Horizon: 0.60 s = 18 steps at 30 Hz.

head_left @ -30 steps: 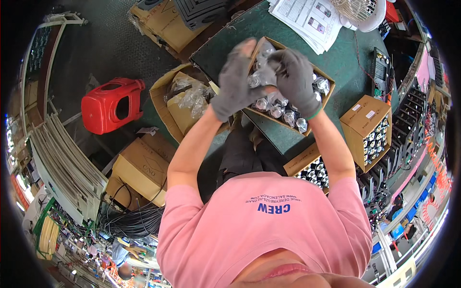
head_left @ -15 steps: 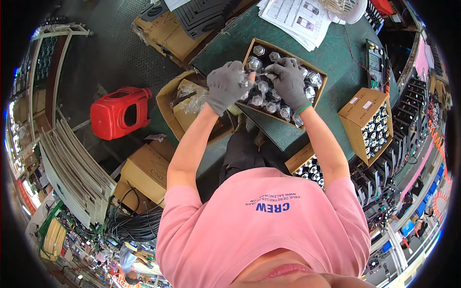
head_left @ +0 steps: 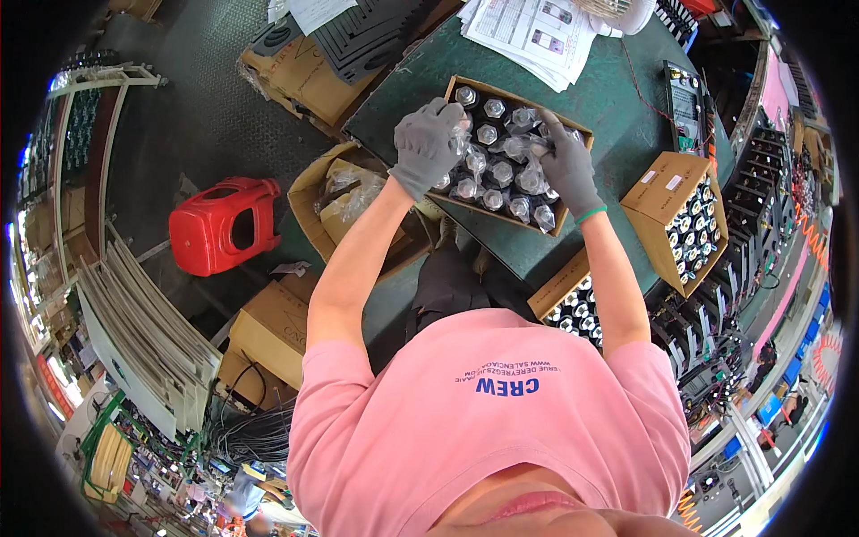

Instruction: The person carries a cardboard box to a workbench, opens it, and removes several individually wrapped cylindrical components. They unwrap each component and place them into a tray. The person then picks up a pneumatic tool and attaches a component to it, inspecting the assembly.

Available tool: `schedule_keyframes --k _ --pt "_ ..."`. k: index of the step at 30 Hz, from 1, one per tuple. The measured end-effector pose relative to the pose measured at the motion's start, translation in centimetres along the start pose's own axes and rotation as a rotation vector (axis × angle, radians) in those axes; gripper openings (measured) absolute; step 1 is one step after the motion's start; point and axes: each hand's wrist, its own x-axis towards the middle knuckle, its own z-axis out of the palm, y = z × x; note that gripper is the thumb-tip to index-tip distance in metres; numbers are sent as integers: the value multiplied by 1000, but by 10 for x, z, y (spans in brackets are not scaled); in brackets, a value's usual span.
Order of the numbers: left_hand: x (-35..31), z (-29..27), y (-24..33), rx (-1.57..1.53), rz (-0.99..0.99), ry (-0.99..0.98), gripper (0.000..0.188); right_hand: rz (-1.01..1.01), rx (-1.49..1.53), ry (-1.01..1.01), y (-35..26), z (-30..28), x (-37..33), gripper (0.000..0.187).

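Note:
A shallow cardboard box (head_left: pixel 583 138) on the green table holds several hexagonal metal-headed parts (head_left: pixel 486 134), many wrapped in clear plastic. Over its left side, my left hand (head_left: pixel 428 148), in a grey glove, has its fingers closed on a clear plastic bag (head_left: pixel 461 140); what lies inside the bag is hidden. My right hand (head_left: pixel 571 167), gloved alike, is at the box's right side, with thumb and fingers bent around crumpled clear plastic (head_left: pixel 537 148). Both hands are apart, with the rows of parts between them.
An open carton (head_left: pixel 658 199) of metal-ended parts stands right, with another box (head_left: pixel 559 285) by the table's near edge. Left of the table are a carton (head_left: pixel 309 192) with plastic wrap and a red stool (head_left: pixel 215 233). Papers (head_left: pixel 537 40) and a fan (head_left: pixel 626 13) lie far back.
My hands have moved apart; they were close together above the box's middle, pinching plastic. The right hand went rightward and more parts now show between them. The view shifted slightly.

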Motion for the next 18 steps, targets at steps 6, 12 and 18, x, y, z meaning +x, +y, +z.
schedule_keyframes --k 6,12,18 --pt "-4 -5 3 -292 1 -28 24 -52 -174 36 -4 14 19 23" --pt "2 4 40 -234 -119 -258 52 -180 97 297 -31 -12 5 11" --pt "-14 24 41 -247 45 -189 44 -177 284 103 -41 -29 -25 22"
